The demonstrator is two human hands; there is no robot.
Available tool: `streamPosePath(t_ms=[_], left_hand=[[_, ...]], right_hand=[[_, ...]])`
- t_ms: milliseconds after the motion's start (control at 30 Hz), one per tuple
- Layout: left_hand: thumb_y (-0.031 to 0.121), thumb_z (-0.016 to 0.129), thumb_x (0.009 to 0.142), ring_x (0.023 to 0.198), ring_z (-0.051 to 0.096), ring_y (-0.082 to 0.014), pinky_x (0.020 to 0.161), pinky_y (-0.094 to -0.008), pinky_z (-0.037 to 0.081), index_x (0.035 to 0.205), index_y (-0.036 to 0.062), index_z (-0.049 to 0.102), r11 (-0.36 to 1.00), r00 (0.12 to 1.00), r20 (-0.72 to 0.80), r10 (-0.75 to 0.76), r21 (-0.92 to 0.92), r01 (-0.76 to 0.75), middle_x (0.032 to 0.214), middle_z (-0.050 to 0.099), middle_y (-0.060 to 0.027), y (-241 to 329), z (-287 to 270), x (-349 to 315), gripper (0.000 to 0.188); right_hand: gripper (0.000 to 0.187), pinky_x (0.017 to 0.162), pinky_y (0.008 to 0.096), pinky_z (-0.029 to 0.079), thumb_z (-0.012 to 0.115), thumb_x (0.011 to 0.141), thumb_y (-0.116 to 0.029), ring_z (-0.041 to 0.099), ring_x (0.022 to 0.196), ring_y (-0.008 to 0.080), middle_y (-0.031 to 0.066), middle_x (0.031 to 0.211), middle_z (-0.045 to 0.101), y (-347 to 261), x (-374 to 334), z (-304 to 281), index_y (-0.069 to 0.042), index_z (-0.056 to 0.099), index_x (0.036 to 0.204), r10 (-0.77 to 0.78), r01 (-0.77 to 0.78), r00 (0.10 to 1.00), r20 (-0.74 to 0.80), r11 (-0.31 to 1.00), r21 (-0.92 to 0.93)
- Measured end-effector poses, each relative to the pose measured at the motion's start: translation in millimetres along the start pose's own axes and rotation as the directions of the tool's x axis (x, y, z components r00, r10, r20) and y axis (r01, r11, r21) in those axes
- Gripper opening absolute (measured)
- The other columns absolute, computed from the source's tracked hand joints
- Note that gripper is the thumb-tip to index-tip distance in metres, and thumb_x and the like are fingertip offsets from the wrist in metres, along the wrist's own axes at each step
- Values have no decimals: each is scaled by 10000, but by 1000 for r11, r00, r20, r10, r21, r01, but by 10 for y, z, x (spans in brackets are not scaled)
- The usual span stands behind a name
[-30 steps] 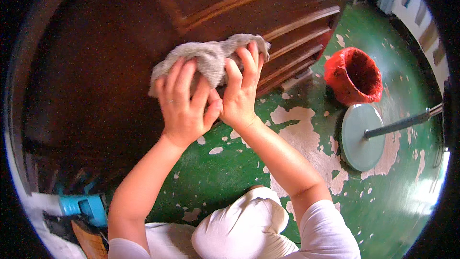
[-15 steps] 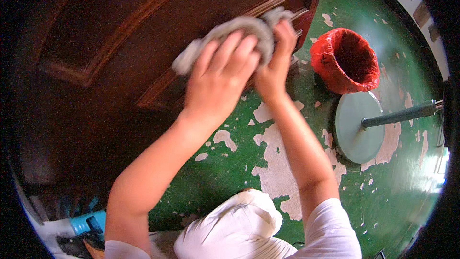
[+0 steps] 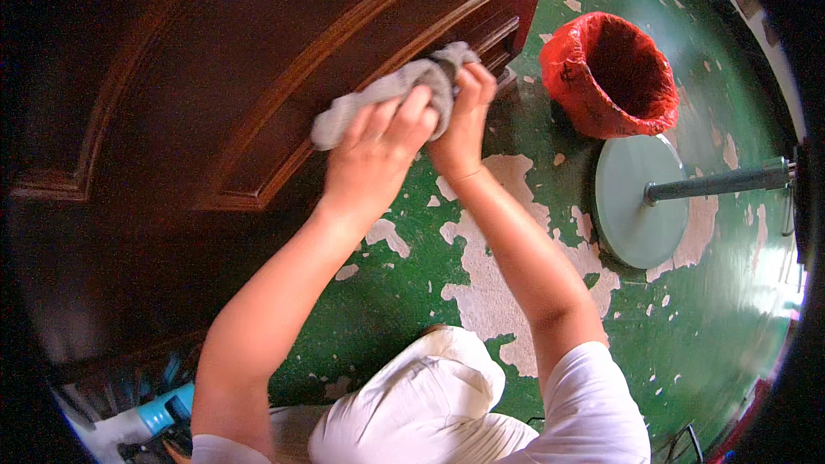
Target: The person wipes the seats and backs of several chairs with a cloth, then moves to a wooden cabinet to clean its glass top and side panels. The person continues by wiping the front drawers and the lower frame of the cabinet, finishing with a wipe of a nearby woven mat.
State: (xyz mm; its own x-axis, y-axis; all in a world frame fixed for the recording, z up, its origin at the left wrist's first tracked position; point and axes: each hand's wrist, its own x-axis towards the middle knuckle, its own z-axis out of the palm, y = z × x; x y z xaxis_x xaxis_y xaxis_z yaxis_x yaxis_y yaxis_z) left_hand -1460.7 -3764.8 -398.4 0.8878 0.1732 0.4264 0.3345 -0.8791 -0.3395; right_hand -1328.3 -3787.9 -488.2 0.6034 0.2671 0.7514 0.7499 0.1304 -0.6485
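A grey cloth [image 3: 391, 90] is bunched up against the dark brown panelled wooden door [image 3: 284, 43], over its lower mouldings. My left hand [image 3: 374, 146] lies over the cloth's left and middle part, its fingers bent onto the fabric. Close beside it, my right hand [image 3: 464, 120] grips the cloth's right end with curled fingers. The palms and some fingertips are hidden.
On the green floor [image 3: 550, 309] with peeled pale patches stands a bin [image 3: 606, 77] lined with a red bag. Next to it is a round grey base [image 3: 640, 206] with a metal pole [image 3: 722, 180]. A blue-and-white object [image 3: 163, 412] lies at lower left.
Both hands and the cloth have shifted slightly left on the door. The view has tilted, so more of the door's mouldings show and the bin sits higher.
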Motion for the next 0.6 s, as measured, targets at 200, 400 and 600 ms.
streamPosePath(t_ms=[200,400,600], left_hand=[[159,577,801,1233,428,-213,1035,-401,365,1193,167,515,996,993,-117,-5,-91,-6,1345,438,-15,237,417,572,398],[175,613,803,1208,453,-244,930,-419,412,1107,227,524,996,996,3,-87,2,87,1249,460,-6,72,114,-560,321],[196,623,807,1203,438,-228,940,-427,387,1100,247,545,995,995,99,-33,98,24,1254,456,30,-30,90,-1305,307]], right_hand=[[516,1033,424,336,591,792,-88,441,1167,382,211,1205,475,378,499,-283,-9,419,1273,38,-40,999,-26,995,-93],[606,1024,425,340,698,713,-57,399,1188,366,185,1232,405,-257,-404,-7,-66,422,1252,136,-140,990,41,979,149],[568,998,437,359,554,621,125,413,1134,391,192,1182,419,-385,-886,-36,-48,476,1155,148,-209,943,298,960,186]])
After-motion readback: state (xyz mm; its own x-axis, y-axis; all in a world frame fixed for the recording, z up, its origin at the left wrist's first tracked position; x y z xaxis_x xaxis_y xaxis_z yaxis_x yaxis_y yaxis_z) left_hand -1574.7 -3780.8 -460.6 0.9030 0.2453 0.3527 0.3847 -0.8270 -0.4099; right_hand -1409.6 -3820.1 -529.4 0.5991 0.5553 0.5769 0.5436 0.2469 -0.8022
